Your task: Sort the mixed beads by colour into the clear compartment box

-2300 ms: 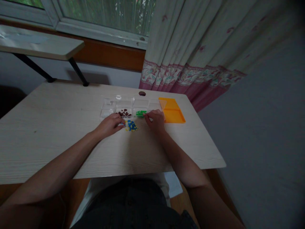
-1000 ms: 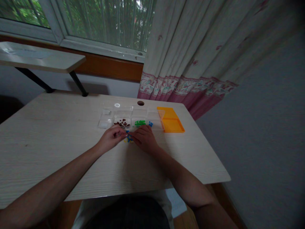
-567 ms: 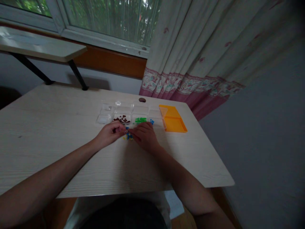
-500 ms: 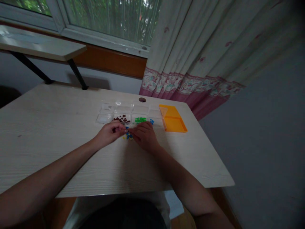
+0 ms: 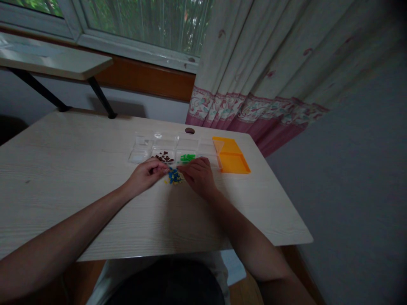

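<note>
A small heap of blue and yellow beads (image 5: 174, 176) lies on the pale wooden table (image 5: 79, 178). My left hand (image 5: 145, 175) rests just left of the heap, fingers curled with the tips pinched together at its edge. My right hand (image 5: 199, 174) sits just right of it, fingers bent and pressed close at the heap. Whatever either hand holds is too small to make out. Behind the heap stands a clear compartment box (image 5: 140, 149) with brown beads (image 5: 163, 156) in one cell and green beads (image 5: 187, 157) in the neighbouring cell.
An orange lid (image 5: 231, 156) lies open at the box's right end. A round cable hole (image 5: 190, 130) is near the table's far edge. A curtain (image 5: 260, 72) hangs at the back right, and a second table (image 5: 51, 63) stands under the window at the left.
My right hand went from the box's right cells to the heap, then drew slightly right, baring more of the beads. My left hand has stayed at the heap's left edge.
</note>
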Tool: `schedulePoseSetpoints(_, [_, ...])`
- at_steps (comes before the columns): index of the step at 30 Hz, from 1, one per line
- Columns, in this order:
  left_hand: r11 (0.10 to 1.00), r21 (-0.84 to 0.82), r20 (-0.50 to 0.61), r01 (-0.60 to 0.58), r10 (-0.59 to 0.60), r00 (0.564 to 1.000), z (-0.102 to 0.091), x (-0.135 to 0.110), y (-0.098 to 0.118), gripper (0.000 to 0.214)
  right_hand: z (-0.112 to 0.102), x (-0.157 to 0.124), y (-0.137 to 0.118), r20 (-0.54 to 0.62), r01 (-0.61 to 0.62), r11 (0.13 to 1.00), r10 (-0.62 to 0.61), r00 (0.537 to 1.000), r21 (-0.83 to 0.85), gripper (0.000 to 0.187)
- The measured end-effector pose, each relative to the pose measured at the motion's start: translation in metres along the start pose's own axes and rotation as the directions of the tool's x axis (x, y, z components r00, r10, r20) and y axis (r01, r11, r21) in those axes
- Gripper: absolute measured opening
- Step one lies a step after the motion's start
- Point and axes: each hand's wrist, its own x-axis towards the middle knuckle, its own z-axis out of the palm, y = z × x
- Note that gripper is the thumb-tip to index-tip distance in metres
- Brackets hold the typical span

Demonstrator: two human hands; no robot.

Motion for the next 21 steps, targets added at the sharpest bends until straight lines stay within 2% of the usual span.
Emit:
schedulePoseSetpoints(4, [0.977, 0.177, -0.006, -0.120, 0.124, 0.992, -0.007, 0.001, -0.005, 0.024, -0.008, -0.002, 0.030, -0.094, -0.179, 0.983, 0.174, 0.980, -0.051, 0.021])
schedulePoseSetpoints(9, [0.952, 0.270, 0.015, -0.145, 0.146, 0.989, -0.012, 0.001, -0.006, 0.025, -0.016, -0.005, 0.067, -0.212, -0.408, 0.906, 0.379, 0.901, -0.114, 0.023])
schedulePoseSetpoints(14, [0.951, 0.263, 0.068, -0.164, 0.151, 0.986, -0.010, 0.000, -0.008, 0.026, -0.015, -0.008, 0.071, -0.184, -0.448, 0.875, 0.417, 0.890, -0.185, 0.020])
schedulePoseSetpoints(21, [0.952, 0.265, 0.076, -0.155, 0.140, 0.987, -0.011, 0.001, -0.005, 0.026, -0.005, -0.011, 0.072, -0.146, -0.458, 0.866, 0.436, 0.888, -0.199, 0.015])
